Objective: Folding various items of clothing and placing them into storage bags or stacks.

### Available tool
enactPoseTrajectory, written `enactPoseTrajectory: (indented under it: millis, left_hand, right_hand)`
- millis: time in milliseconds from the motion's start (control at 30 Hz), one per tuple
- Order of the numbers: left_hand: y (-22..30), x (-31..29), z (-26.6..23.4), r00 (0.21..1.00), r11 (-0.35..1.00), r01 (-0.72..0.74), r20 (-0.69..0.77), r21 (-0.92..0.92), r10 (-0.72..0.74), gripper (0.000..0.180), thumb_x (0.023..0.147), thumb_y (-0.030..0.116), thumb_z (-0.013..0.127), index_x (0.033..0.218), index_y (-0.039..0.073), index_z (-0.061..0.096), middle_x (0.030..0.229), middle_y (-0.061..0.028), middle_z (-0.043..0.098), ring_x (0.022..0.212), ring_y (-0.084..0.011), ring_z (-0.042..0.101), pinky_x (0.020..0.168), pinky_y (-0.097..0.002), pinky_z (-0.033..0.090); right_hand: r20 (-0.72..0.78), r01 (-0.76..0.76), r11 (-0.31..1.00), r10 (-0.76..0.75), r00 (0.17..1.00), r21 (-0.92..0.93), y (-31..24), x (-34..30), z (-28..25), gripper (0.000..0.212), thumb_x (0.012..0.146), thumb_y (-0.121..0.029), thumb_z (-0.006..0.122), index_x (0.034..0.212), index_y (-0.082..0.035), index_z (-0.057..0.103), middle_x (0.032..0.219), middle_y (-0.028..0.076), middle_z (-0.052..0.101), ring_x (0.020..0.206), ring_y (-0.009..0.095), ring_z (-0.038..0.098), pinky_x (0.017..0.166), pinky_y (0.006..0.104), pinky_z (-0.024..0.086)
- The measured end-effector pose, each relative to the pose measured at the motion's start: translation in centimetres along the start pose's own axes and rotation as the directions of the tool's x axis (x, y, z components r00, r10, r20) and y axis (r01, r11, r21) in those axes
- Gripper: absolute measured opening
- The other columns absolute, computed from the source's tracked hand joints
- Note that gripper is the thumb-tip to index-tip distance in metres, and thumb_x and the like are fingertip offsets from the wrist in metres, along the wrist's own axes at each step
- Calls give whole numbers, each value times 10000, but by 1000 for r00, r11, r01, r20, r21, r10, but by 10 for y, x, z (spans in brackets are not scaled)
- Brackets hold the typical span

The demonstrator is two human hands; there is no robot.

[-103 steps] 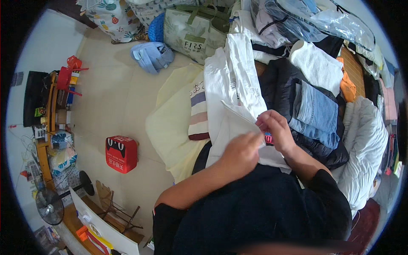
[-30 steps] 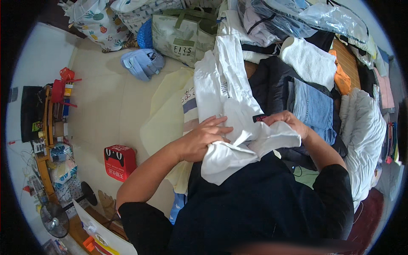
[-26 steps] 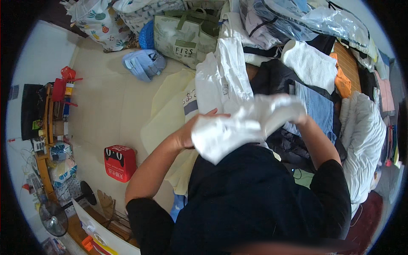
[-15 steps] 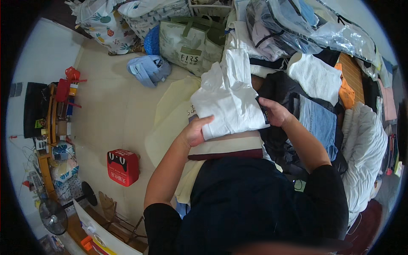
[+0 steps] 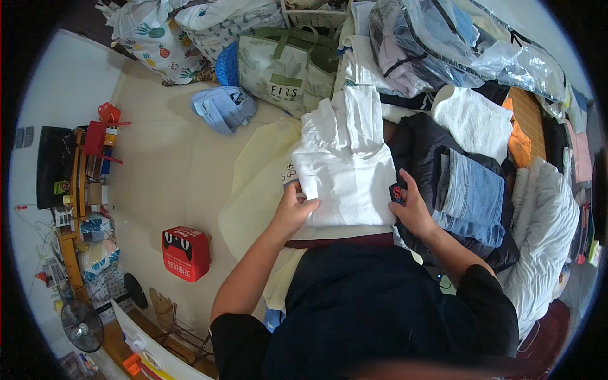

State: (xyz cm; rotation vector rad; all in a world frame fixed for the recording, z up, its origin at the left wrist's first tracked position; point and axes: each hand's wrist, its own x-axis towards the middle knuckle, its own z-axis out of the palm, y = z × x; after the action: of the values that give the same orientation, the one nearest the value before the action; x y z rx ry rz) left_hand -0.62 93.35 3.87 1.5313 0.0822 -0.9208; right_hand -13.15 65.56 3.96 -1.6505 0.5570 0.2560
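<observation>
At the far right you have a clear plastic bag (image 5: pixel 500 54), its dark-trimmed opening gaping; through the film you can see pale purple cloth (image 5: pixel 400 62) and light blue cloth (image 5: pixel 465 33). Nearer on the right lies a white quilt (image 5: pixel 538 247), with a black padded jacket (image 5: pixel 415 149) to its left. Beyond your work stands a grey-green tote (image 5: pixel 261 71), open at the top, but you cannot make out its contents. At the far left sits a fruit-print bag (image 5: pixel 157 49), and beside it a grey-and-white patterned bag (image 5: pixel 231 31) with white material showing at its mouth. Directly in front of you, between your hands, a folded white shirt (image 5: pixel 351 183) lies flat over a cream-and-maroon cloth (image 5: pixel 342 240). Folded jeans (image 5: pixel 475 196) rest on the jacket. A red box-shaped seat (image 5: pixel 185 253) stands on the floor to the left. Part of a white basket (image 5: pixel 297 14) shows at the far edge; what it holds is too small to identify. Your left hand (image 5: pixel 293 208) has its thumb on the shirt's left edge; you cannot tell whether it grips. Your right hand (image 5: pixel 415 210) is spread, thumb and forefinger apart, at the right edge beside a dark patch (image 5: pixel 396 192).
</observation>
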Motion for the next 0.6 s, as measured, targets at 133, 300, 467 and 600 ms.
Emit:
enactPoseTrajectory:
  millis: [133, 300, 467, 600]
  left_hand:
    - [5, -16, 0, 984, 985, -174, -40, -13, 173, 648, 838, 0, 526, 1413, 11, 227, 1085, -99, 570, 921, -142, 559, 853, -287, 440]
    - [10, -17, -1, 962, 952, -273, 35, 139, 271, 676, 841, 8, 513, 1444, 54, 213, 1171, -92, 529, 862, -109, 540, 831, -267, 434]
    - [12, -25, 6, 946, 879, -248, -94, 407, 310, 599, 785, 80, 641, 1342, 71, 421, 1351, -190, 393, 1105, -234, 508, 888, -318, 439]
    - [39, -55, 15, 767, 277, -447, 205, 850, 608, 671, 703, 102, 706, 1319, 81, 439, 1405, -180, 325, 1193, -311, 466, 1011, -417, 356]
  right_hand:
    - [13, 217, 971, -217, 976, -105, -8, -9, 5, 670, 803, 62, 527, 1413, -33, 268, 992, 102, 565, 885, 139, 544, 791, 261, 452]
    - [-1, 306, 911, -319, 948, -275, -18, -19, 4, 525, 813, -14, 546, 1321, -9, 416, 1027, 191, 578, 934, 261, 583, 857, 329, 455]
    - [113, 305, 819, -287, 951, -486, -19, -19, 1, 526, 782, -126, 633, 1265, 6, 469, 1154, 250, 504, 1046, 384, 521, 908, 400, 430]
    - [149, 504, 539, -570, 808, -675, -44, -37, 1, 668, 686, -281, 729, 1247, -10, 488, 1297, 248, 388, 1205, 433, 384, 990, 508, 340]
